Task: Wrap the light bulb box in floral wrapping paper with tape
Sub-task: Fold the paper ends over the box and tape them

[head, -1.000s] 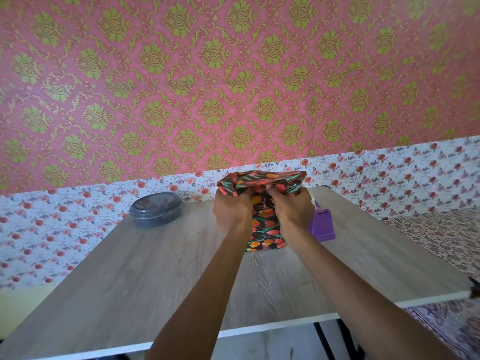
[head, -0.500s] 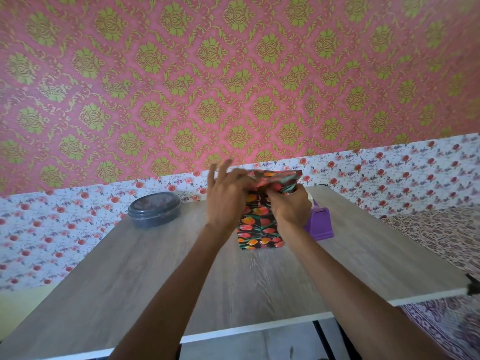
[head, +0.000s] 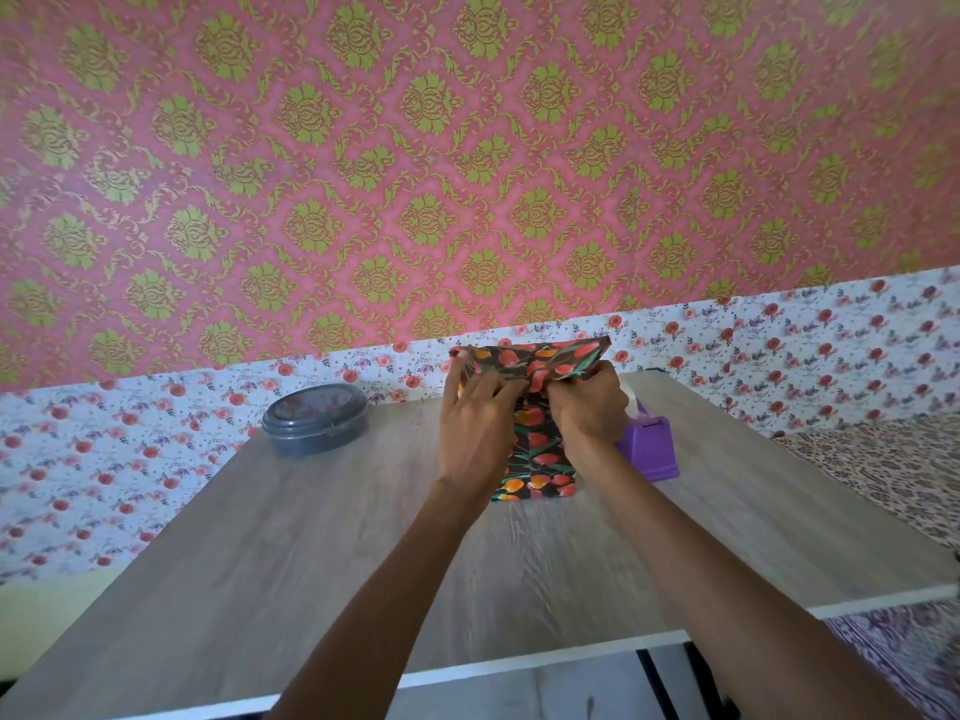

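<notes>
1. The left hand lies flat with fingers spread on the floral wrapping paper; the right hand pinches a fold at its top.
2. The one wrapped box stands upright between both hands on the wooden table.
3. One purple tape dispenser sits just right; one grey lidded container well left.
4. Patterned wallpaper behind.

Wrapped box upright mid-table, dark floral paper gathered at top. Left hand flat against upper left folds, fingers spread. Right hand pinching paper at top right. Purple tape dispenser just behind right wrist. Grey lidded container far left.
</notes>
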Demonstrator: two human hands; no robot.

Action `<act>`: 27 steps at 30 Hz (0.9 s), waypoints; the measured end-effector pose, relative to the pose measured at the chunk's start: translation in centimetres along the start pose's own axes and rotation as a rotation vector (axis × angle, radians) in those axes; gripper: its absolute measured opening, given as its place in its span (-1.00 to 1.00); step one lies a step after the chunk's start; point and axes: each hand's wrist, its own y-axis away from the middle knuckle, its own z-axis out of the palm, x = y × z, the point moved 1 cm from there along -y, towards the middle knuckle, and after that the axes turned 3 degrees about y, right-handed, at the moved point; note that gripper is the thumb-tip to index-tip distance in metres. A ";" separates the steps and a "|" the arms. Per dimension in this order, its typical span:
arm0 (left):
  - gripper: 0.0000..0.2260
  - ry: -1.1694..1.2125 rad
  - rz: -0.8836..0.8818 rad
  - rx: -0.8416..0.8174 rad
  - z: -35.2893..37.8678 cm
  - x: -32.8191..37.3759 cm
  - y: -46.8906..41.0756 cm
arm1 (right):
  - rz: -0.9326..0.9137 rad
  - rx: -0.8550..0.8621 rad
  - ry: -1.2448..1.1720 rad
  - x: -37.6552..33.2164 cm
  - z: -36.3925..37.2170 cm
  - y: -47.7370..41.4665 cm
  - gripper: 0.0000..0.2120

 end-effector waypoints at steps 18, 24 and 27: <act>-0.67 -0.114 -0.067 -0.036 1.0 0.9 -1.2 | -0.707 0.053 0.046 1.0 -2.9 -2.7 -0.60; -0.65 -0.113 -0.113 -0.054 1.4 1.0 -1.6 | -0.867 -0.048 0.466 -0.5 -3.7 -4.6 -0.71; -0.67 -0.110 -0.113 -0.046 1.5 0.9 -1.6 | -0.947 -0.031 0.536 -0.7 -4.0 -4.6 -0.72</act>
